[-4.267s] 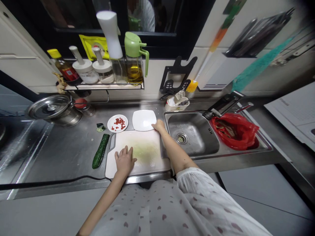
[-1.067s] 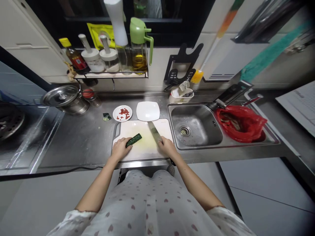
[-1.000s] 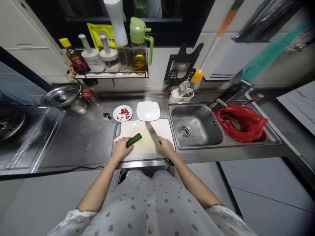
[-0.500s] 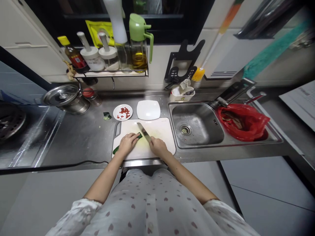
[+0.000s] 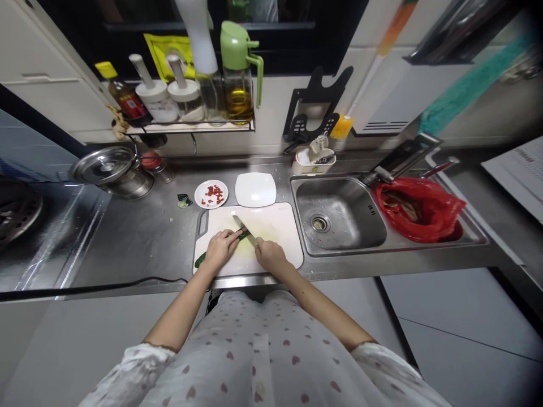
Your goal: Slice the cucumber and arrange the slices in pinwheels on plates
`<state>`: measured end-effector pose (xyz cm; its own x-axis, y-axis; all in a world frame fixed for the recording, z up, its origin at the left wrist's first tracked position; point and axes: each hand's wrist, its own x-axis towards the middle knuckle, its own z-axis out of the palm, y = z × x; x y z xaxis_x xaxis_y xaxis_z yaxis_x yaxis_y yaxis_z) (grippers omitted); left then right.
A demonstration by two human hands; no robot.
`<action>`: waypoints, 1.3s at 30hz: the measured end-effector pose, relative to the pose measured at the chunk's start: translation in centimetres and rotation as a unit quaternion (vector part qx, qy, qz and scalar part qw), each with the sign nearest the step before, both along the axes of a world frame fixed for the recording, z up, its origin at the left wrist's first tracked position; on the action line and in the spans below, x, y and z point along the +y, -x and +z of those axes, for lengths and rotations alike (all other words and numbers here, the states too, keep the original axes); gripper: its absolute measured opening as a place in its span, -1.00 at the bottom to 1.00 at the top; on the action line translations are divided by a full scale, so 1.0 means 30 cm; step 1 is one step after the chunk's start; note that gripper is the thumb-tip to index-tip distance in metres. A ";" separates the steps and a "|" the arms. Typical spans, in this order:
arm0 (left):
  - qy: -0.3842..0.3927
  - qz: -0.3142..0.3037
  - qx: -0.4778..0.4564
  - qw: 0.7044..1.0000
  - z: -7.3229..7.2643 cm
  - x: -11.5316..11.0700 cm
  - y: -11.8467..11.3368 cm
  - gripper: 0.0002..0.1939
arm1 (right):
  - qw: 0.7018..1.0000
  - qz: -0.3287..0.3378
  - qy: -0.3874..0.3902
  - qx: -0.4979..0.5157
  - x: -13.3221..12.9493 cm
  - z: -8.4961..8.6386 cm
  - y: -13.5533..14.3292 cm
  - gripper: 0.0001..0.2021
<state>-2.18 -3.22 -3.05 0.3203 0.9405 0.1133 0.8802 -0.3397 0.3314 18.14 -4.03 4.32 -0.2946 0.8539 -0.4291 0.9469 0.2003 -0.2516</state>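
Note:
On the white cutting board (image 5: 275, 226) lies a dark green cucumber (image 5: 200, 260), mostly covered by my left hand (image 5: 222, 249). My left fingers press down on it, and its cut end shows just past my fingertips. My right hand (image 5: 270, 255) is closed round the handle of a kitchen knife (image 5: 245, 228). The blade points up and to the left and crosses the cucumber's right end, close to my left fingertips. Whether the edge has gone into the cucumber I cannot tell.
Behind the board stand a white plate (image 5: 255, 189) and a small plate (image 5: 203, 190) with chopped red pieces. Green scraps (image 5: 184, 200) lie left of them. The sink (image 5: 339, 226) is on the right, with a red plastic bag (image 5: 441, 209) beyond it. A lidded pot (image 5: 123, 175) stands back left.
The knife and my right hand have shifted slightly left, bringing the blade over the cucumber's end. My left hand has hardly moved.

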 end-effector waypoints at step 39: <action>0.037 0.013 -0.033 0.999 0.011 0.010 -0.001 -0.64 | 0.996 0.021 0.081 -0.033 -0.025 0.045 -0.040 -0.73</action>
